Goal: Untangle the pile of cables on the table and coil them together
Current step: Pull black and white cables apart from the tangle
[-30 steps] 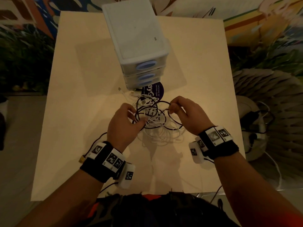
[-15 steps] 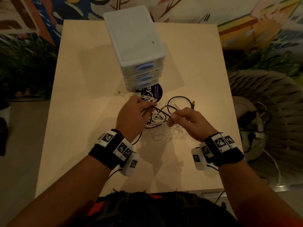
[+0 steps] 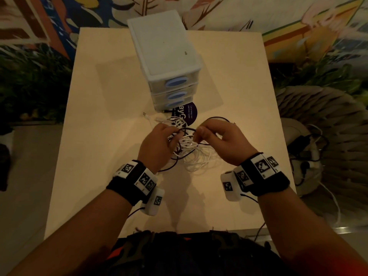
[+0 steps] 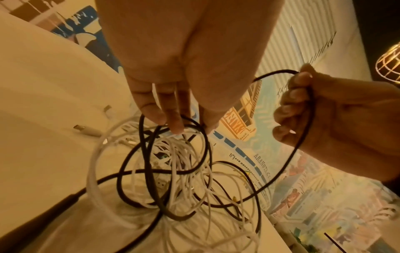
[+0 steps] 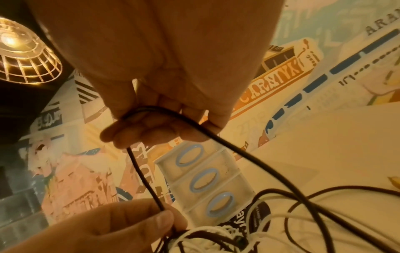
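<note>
- Currently, the left hand (image 3: pixel 157 145) pinches black loops at the top of the cable pile (image 3: pixel 192 156), which lies tangled on the table (image 3: pixel 111 136) near its front-centre; keep this grip as the anchor.
- The right hand (image 3: pixel 223 140) is closed round a black cable (image 5: pixel 249 157); feed it out slowly, following one strand only; do not tug, or the white loops may tighten.
- The drawer unit (image 3: pixel 169 62) stands just beyond; draw slack away from it.

a white three-drawer box (image 3: pixel 165 56) stands on the table (image 3: pixel 103 116), a purple sticker (image 3: pixel 188 115) just before it.
</note>
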`<state>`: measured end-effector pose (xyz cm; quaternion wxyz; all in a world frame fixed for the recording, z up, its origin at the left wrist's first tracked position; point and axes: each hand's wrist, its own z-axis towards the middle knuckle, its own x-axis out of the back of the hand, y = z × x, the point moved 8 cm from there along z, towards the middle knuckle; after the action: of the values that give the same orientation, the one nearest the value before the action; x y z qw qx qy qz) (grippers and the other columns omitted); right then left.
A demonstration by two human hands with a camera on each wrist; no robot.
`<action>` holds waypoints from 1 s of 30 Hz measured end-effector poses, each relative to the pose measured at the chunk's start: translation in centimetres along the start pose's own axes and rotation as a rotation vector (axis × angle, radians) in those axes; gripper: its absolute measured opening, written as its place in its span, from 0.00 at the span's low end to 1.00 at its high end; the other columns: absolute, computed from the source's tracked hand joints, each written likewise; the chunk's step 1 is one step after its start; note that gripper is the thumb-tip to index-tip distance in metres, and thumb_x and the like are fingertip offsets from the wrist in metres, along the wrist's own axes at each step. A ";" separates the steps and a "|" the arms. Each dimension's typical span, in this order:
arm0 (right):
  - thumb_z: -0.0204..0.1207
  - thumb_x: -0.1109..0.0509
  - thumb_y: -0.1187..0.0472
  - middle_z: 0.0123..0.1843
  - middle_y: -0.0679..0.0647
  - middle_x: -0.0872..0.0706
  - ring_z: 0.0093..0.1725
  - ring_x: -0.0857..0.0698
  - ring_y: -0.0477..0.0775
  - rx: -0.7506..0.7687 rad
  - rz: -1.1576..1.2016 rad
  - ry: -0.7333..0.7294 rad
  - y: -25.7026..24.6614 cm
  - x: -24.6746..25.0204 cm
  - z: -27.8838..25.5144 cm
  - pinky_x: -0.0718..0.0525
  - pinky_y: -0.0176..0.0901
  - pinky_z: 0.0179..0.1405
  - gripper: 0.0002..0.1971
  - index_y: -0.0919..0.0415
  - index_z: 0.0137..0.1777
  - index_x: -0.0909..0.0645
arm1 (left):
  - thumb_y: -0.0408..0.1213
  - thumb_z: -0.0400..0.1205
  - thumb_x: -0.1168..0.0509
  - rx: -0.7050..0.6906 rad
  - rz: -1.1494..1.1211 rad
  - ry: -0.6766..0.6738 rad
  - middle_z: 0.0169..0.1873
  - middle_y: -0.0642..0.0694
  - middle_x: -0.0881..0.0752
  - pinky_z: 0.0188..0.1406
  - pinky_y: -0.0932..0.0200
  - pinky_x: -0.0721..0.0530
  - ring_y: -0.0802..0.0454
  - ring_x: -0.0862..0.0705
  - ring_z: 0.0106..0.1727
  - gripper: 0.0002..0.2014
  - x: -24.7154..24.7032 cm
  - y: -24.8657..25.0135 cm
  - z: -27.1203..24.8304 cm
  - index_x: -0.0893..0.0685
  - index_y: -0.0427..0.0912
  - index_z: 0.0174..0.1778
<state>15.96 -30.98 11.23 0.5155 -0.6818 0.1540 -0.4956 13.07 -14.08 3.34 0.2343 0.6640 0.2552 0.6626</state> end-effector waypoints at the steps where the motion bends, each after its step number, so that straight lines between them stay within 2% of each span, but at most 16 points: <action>1: 0.89 0.35 0.55 0.42 0.41 0.12 0.46 0.13 0.46 -0.004 0.002 0.003 0.2 0.2 -0.4 0.17 0.48 0.49 0.14 0.51 0.45 0.11 | 0.48 0.88 0.33 0.013 -0.014 0.005 0.53 0.49 0.15 0.48 0.57 0.20 0.51 0.16 0.48 0.12 0.2 -0.3 0.0 0.09 0.49 0.61; 4: 0.86 0.34 0.52 0.41 0.40 0.11 0.45 0.13 0.44 -0.104 -0.070 -0.141 1.8 -0.5 -1.8 0.18 0.47 0.47 0.14 0.49 0.42 0.11 | 0.44 0.87 0.31 -0.013 -0.070 0.072 0.53 0.55 0.13 0.50 0.53 0.15 0.56 0.16 0.48 0.09 1.3 0.0 0.0 0.08 0.54 0.60; 7: 0.85 0.33 0.56 0.40 0.43 0.08 0.42 0.11 0.43 -0.281 -0.053 -0.303 4.1 -1.6 -3.3 0.14 0.53 0.51 0.13 0.50 0.42 0.09 | 0.42 0.86 0.29 -0.084 -0.146 0.156 0.51 0.56 0.11 0.47 0.50 0.13 0.57 0.14 0.49 0.08 2.7 1.3 -0.2 0.08 0.54 0.59; 9: 0.88 0.38 0.56 0.42 0.48 0.08 0.42 0.09 0.49 -0.371 0.054 -0.283 4.7 -1.9 -3.5 0.11 0.57 0.54 0.15 0.52 0.50 0.09 | 0.42 0.86 0.29 -0.144 -0.186 0.170 0.52 0.55 0.11 0.46 0.50 0.13 0.56 0.13 0.49 0.08 3.3 2.5 -0.4 0.07 0.51 0.58; 10: 0.90 0.41 0.54 0.43 0.49 0.08 0.41 0.09 0.48 -0.378 0.056 -0.234 4.8 -1.7 -3.3 0.11 0.56 0.53 0.14 0.50 0.56 0.11 | 0.43 0.86 0.29 -0.175 -0.199 0.164 0.52 0.55 0.10 0.45 0.50 0.13 0.56 0.12 0.49 0.09 3.5 3.1 -0.5 0.07 0.50 0.58; 12: 0.89 0.39 0.50 0.44 0.46 0.09 0.39 0.10 0.42 -0.340 -0.019 -0.144 4.6 -1.2 -2.2 0.11 0.48 0.47 0.11 0.45 0.66 0.19 | 0.43 0.85 0.28 -0.244 -0.206 0.141 0.52 0.55 0.10 0.46 0.50 0.13 0.57 0.12 0.49 0.10 3.7 4.1 -0.8 0.06 0.49 0.59; 14: 0.84 0.31 0.48 0.44 0.41 0.12 0.39 0.12 0.38 -0.263 -0.127 -0.159 3.9 -1.6 -0.9 0.15 0.41 0.44 0.17 0.40 0.71 0.25 | 0.42 0.84 0.27 -0.302 -0.215 0.119 0.53 0.55 0.09 0.47 0.49 0.12 0.56 0.11 0.50 0.10 3.6 4.7 -1.1 0.06 0.50 0.60; 15: 0.82 0.29 0.46 0.46 0.41 0.12 0.41 0.13 0.39 -0.218 -0.162 -0.187 3.6 -2.3 -0.3 0.15 0.41 0.45 0.19 0.40 0.71 0.25 | 0.42 0.84 0.26 -0.323 -0.220 0.110 0.53 0.55 0.08 0.47 0.48 0.12 0.55 0.10 0.51 0.11 3.5 4.9 -1.2 0.06 0.50 0.60; 17: 0.81 0.28 0.47 0.52 0.46 0.10 0.48 0.11 0.49 -0.119 -0.210 -0.212 3.1 -3.6 0.7 0.14 0.48 0.49 0.15 0.46 0.66 0.18 | 0.43 0.84 0.28 -0.338 -0.242 0.098 0.54 0.55 0.08 0.48 0.48 0.11 0.55 0.10 0.52 0.11 3.3 5.2 -1.4 0.07 0.50 0.61; 19: 0.82 0.29 0.53 0.55 0.53 0.08 0.52 0.11 0.58 -0.047 -0.275 -0.190 3.0 -4.5 1.4 0.14 0.49 0.51 0.12 0.53 0.63 0.13 | 0.46 0.85 0.30 -0.307 -0.246 0.087 0.53 0.55 0.09 0.51 0.51 0.13 0.58 0.13 0.52 0.13 3.3 5.2 -1.4 0.09 0.52 0.64; 20: 0.81 0.29 0.56 0.56 0.54 0.08 0.53 0.10 0.59 -0.029 -0.301 -0.174 3.1 -4.8 1.6 0.14 0.49 0.51 0.12 0.54 0.63 0.13 | 0.49 0.84 0.31 -0.271 -0.213 0.075 0.54 0.56 0.10 0.53 0.53 0.15 0.59 0.16 0.52 0.17 3.0 5.0 -1.3 0.12 0.54 0.69; 23: 0.83 0.30 0.55 0.53 0.50 0.07 0.51 0.09 0.55 -0.030 -0.284 -0.085 3.2 -4.3 1.8 0.14 0.47 0.50 0.10 0.51 0.60 0.11 | 0.55 0.84 0.31 -0.115 -0.166 -0.046 0.61 0.56 0.17 0.62 0.58 0.21 0.56 0.20 0.60 0.29 1.3 2.9 -1.1 0.27 0.57 0.81; 25: 0.85 0.32 0.49 0.51 0.47 0.07 0.49 0.09 0.50 -0.034 -0.245 -0.042 3.2 -3.9 1.6 0.13 0.50 0.51 0.11 0.48 0.59 0.11 | 0.56 0.85 0.35 -0.091 -0.100 -0.130 0.64 0.56 0.16 0.65 0.51 0.21 0.53 0.19 0.63 0.26 0.0 1.5 -1.0 0.28 0.57 0.80; 27: 0.85 0.32 0.48 0.47 0.45 0.07 0.47 0.09 0.47 -0.052 -0.189 -0.009 3.5 -3.5 1.3 0.12 0.52 0.51 0.11 0.49 0.57 0.11 | 0.58 0.88 0.44 -0.137 0.060 -0.178 0.57 0.56 0.12 0.59 0.43 0.19 0.51 0.16 0.58 0.19 -0.7 0.8 -1.0 0.20 0.59 0.72; 29: 0.85 0.32 0.47 0.46 0.46 0.07 0.47 0.09 0.47 -0.074 -0.138 0.050 3.9 -2.9 1.2 0.12 0.54 0.52 0.11 0.50 0.56 0.11 | 0.62 0.91 0.54 -0.120 0.138 -0.183 0.43 0.54 0.11 0.51 0.41 0.20 0.47 0.16 0.49 0.25 -0.7 -0.1 -1.2 0.12 0.60 0.61; 30: 0.84 0.32 0.46 0.46 0.46 0.07 0.47 0.09 0.47 -0.098 -0.114 0.089 4.2 -2.4 1.1 0.12 0.55 0.52 0.12 0.50 0.56 0.11 | 0.63 0.90 0.56 -0.092 0.147 -0.155 0.36 0.53 0.14 0.48 0.41 0.20 0.45 0.19 0.44 0.29 -0.4 -0.4 -1.4 0.09 0.58 0.55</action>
<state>17.04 -30.38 6.45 0.4452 -0.6911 0.1619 -0.5459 11.69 -14.10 2.79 0.2344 0.7187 0.1564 0.6356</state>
